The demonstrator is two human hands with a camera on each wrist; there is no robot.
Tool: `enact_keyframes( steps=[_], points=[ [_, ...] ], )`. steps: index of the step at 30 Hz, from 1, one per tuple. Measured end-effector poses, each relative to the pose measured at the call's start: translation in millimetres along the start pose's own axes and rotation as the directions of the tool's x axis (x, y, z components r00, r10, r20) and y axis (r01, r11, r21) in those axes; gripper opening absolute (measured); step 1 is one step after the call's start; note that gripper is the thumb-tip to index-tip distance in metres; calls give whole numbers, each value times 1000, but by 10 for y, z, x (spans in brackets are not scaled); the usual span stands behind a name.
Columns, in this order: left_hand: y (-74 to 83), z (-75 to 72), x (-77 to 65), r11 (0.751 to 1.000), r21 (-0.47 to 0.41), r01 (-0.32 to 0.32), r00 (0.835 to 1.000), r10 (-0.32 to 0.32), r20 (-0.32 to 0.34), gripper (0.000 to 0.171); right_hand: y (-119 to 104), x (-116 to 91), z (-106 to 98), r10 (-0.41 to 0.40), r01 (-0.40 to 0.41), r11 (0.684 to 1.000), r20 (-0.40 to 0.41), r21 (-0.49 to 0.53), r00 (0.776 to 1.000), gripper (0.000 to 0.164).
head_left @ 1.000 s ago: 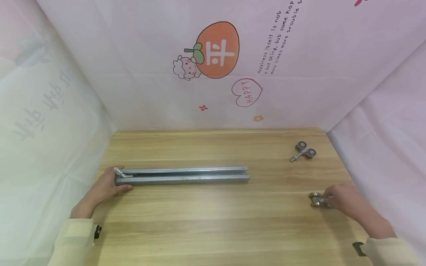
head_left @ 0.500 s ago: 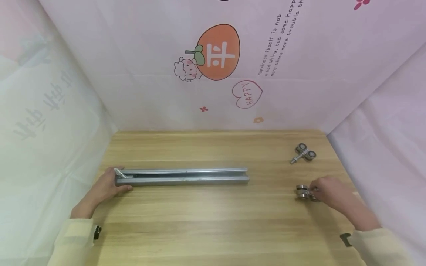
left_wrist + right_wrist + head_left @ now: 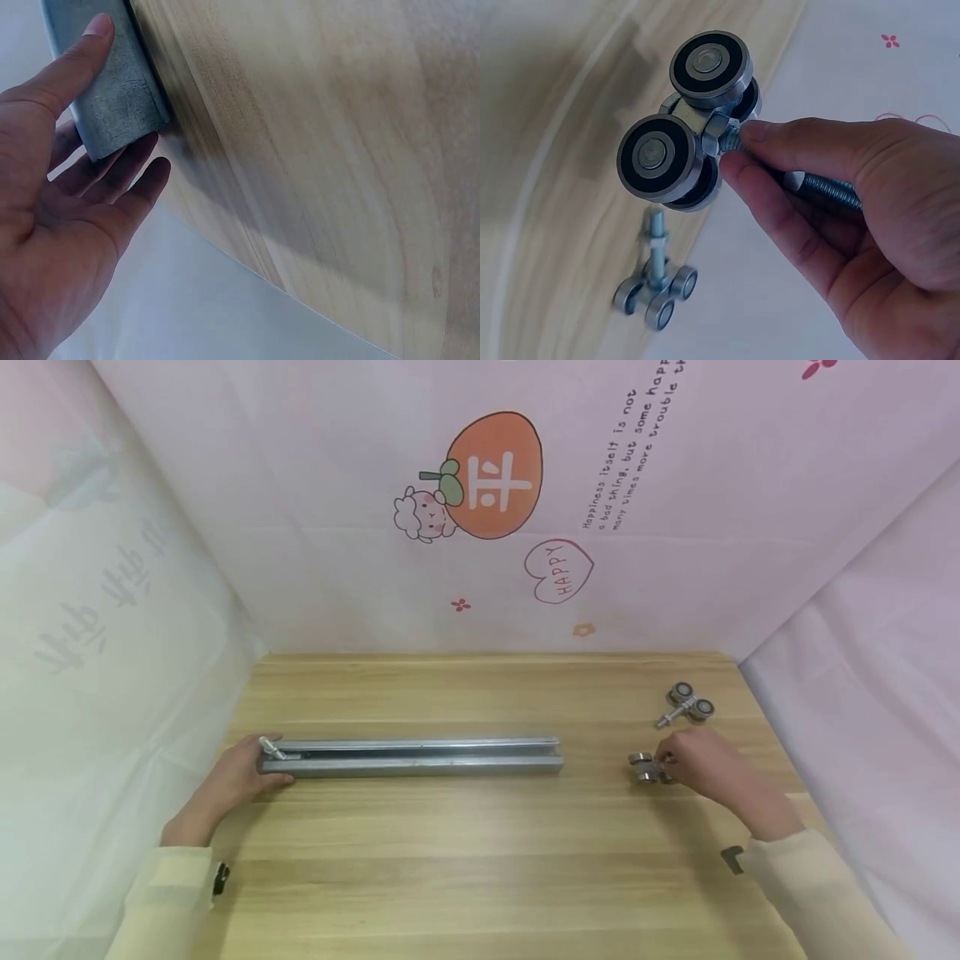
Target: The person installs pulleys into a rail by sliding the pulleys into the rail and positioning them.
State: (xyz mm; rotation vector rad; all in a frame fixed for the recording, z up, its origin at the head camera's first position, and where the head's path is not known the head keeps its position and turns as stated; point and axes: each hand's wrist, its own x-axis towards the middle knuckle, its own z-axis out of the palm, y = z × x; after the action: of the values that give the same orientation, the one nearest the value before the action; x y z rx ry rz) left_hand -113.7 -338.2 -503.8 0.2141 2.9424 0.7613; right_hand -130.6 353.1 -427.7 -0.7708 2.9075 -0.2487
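A long grey metal channel rail [image 3: 420,768] lies across the wooden table, its slot facing up. My left hand [image 3: 236,777] grips the rail's left end, thumb on the near side and fingers round the far side; the left wrist view shows the thumb [image 3: 94,45] on the metal wall. A bolt [image 3: 268,747] sticks up from the slot there. Right of the rail, my right hand [image 3: 701,768] pinches a roller trolley [image 3: 682,127] by its threaded bolt between thumb and fingers, wheels pointing left. A second roller trolley [image 3: 686,702] lies behind that hand.
The wooden table [image 3: 450,877] reaches a printed white cloth [image 3: 337,593] at the back. More white cloth hangs on the left [image 3: 135,693] and right [image 3: 885,693] sides.
My right hand has carried the roller trolley left and toward the back, nearer the rail's right end. The left hand and the rail have stayed in place.
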Motion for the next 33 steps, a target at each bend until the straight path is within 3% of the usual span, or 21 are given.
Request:
enact_keyframes(
  steps=[5,11,20,33],
  points=[
    [-17,1,3,1000,8,-13,1000,13,-22,84,-69,150,20,-30,30,1000,-4,-6,1000,14],
    [-31,9,8,1000,5,-24,998,24,-50,81,-166,276,57,2,-2,1000,15,-9,1000,12],
    [-39,9,2,999,5,-51,995,51,-85,77,-286,475,171,-63,63,997,-13,35,998,35],
    [-65,17,14,999,-3,-46,995,46,-91,76,-500,693,270,-37,36,999,35,40,999,33]
  ],
)
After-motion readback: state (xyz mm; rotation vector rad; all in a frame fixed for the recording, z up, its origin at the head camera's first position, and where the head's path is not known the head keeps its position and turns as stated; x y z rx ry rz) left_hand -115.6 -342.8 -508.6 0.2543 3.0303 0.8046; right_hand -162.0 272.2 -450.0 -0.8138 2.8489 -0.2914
